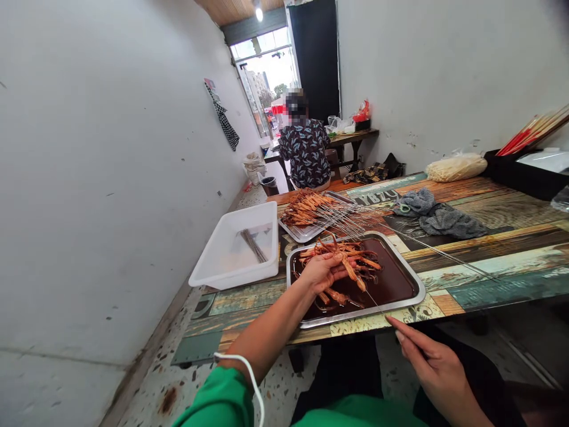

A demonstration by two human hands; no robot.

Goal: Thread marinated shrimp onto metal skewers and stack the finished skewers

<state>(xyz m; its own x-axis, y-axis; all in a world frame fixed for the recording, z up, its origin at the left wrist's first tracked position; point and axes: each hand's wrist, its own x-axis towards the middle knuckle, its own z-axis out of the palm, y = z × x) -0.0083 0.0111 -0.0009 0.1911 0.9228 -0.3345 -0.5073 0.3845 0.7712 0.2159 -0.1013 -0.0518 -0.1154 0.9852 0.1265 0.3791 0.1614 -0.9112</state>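
Over a metal tray (411,279) of dark red-brown liquid, my left hand (326,271) is closed around a long orange-brown marinated food strip (351,270); its exact kind I cannot make out. A thin metal skewer (376,303) runs from the strip's near end toward me. Below the table's front edge, my right hand (431,359) pinches the skewer's other end between thumb and fingers. More such strips (338,296) lie in the liquid beneath my left hand.
Behind stands another tray (304,233) heaped with skewered strips (306,206), their skewers pointing right. At left is a white plastic bin (231,270) holding several skewers (253,245). Grey cloths (448,219) and a black box (511,175) are at right. A person (306,151) sits beyond.
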